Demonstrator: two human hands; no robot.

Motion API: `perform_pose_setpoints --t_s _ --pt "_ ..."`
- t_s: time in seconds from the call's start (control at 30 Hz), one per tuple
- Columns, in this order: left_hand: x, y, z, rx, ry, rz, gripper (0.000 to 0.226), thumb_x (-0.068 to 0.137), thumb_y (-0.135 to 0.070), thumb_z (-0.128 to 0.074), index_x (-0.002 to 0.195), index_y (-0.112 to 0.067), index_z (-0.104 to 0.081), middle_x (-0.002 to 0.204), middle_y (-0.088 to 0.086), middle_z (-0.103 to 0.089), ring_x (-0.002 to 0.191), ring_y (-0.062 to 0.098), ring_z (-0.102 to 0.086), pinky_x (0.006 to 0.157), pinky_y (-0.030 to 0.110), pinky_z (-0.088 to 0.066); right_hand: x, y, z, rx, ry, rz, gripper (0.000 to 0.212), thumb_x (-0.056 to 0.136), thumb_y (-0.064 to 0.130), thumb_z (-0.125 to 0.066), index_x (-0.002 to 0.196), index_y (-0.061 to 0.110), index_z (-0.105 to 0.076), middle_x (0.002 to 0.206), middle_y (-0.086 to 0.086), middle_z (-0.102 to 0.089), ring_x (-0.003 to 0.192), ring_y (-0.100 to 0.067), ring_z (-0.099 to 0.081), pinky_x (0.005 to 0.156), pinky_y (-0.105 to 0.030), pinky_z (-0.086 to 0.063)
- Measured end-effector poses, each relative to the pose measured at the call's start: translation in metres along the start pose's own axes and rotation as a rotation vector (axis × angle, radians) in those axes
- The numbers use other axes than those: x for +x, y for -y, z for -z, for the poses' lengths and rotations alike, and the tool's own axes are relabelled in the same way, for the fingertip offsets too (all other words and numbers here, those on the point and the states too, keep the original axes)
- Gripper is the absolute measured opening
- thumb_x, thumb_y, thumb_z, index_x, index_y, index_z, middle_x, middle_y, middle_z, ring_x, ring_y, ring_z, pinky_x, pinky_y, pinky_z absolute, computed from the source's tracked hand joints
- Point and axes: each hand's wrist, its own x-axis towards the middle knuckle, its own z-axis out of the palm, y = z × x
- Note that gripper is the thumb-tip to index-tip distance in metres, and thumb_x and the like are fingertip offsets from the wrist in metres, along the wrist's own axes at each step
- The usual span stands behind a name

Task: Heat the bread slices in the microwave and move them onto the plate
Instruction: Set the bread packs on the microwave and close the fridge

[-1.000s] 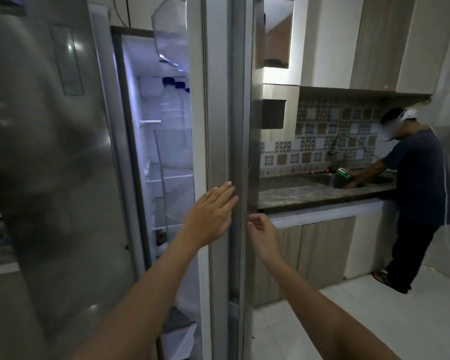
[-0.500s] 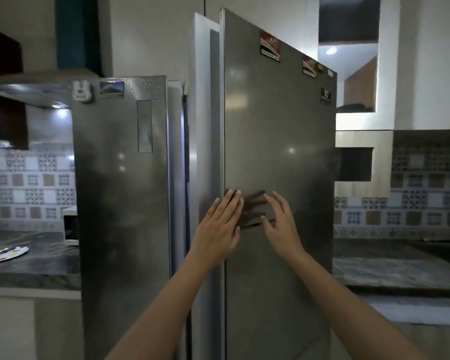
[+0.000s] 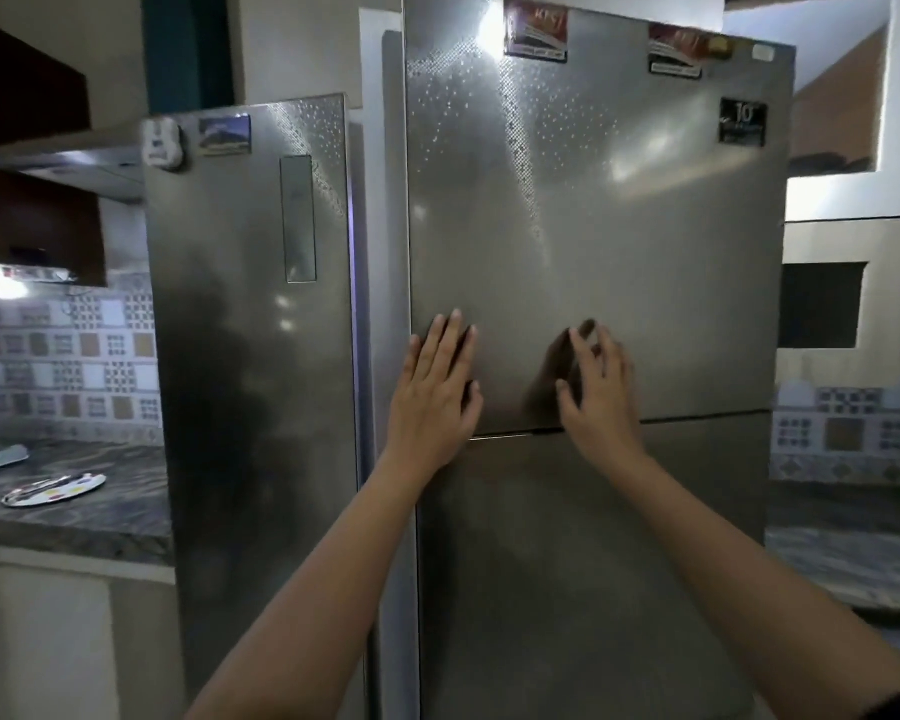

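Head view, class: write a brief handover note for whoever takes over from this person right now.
Left hand: open, flat on the taller fridge's upper door.
Right hand: open, fingers spread at the same door.
The door looks not quite shut.
Plate: on the counter left of the fridges.
Bread and microwave: not in view.
Done: nothing that shows.
To do: find bread, heat it, plate it.

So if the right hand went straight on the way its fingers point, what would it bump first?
The right hand would meet the steel fridge door almost at once: its fingers aim up and into it, their reflection close beside them. Whether they already touch, I cannot tell.
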Motion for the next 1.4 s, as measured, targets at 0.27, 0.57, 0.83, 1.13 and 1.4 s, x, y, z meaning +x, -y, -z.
perform_pose_setpoints --t_s 0.27,0.57,0.83,1.13,1.4 --pt "0.027 0.026 -0.047 -0.094 0.067 -0.002 0.063 0.095 -0.030 -0.039 0.149 -0.017 -0.011 0.159 0.009 0.000 0.143 0.020 0.012 0.115 0.037 0.010 0.040 -0.011 -0.025 -0.158 -0.048 0.046 0.060 0.089 0.026 -0.052 0.145 0.021 -0.030 0.157 -0.006 -0.015 0.144 -0.030 -0.013 0.113 -0.051 -0.020" --pt "0.042 0.035 -0.107 -0.144 0.272 0.095 0.072 0.097 -0.040 -0.034 0.148 -0.024 0.014 0.148 0.001 0.033 0.135 0.019 0.032 0.111 0.037 0.015 0.044 -0.013 -0.065 -0.314 0.046 -0.043 0.069 0.089 0.024 -0.049 0.149 0.028 -0.015 0.159 0.002 -0.002 0.146 -0.022 0.001 0.112 -0.058 -0.012" --pt "0.042 0.034 -0.127 -0.166 0.245 0.096 0.070 0.098 -0.041 -0.030 0.141 -0.024 0.022 0.147 0.002 0.033 0.139 0.023 0.027 0.113 0.041 0.016 0.048 -0.011 -0.081 -0.345 0.020 -0.080 0.066 0.091 0.025 -0.044 0.149 0.029 -0.012 0.159 0.002 0.000 0.146 -0.024 0.001 0.110 -0.063 -0.011" --pt "0.039 0.029 -0.118 -0.119 0.344 0.120 0.070 0.099 -0.037 -0.031 0.145 -0.022 0.020 0.153 0.007 0.029 0.142 0.028 0.023 0.116 0.046 0.006 0.041 -0.021 -0.067 -0.420 0.167 -0.017 0.070 0.094 0.019 -0.043 0.149 0.032 -0.002 0.159 0.002 0.008 0.146 -0.025 0.007 0.113 -0.054 -0.017" --pt "0.020 0.021 -0.080 -0.327 0.672 0.141 0.067 0.098 -0.021 -0.038 0.149 -0.019 0.006 0.156 0.004 0.021 0.145 0.023 0.015 0.119 0.042 -0.005 0.013 -0.016 -0.046 -0.336 0.494 -0.044 0.077 0.083 0.008 -0.056 0.148 0.025 -0.018 0.158 -0.001 0.006 0.146 -0.024 0.002 0.115 -0.043 -0.026"
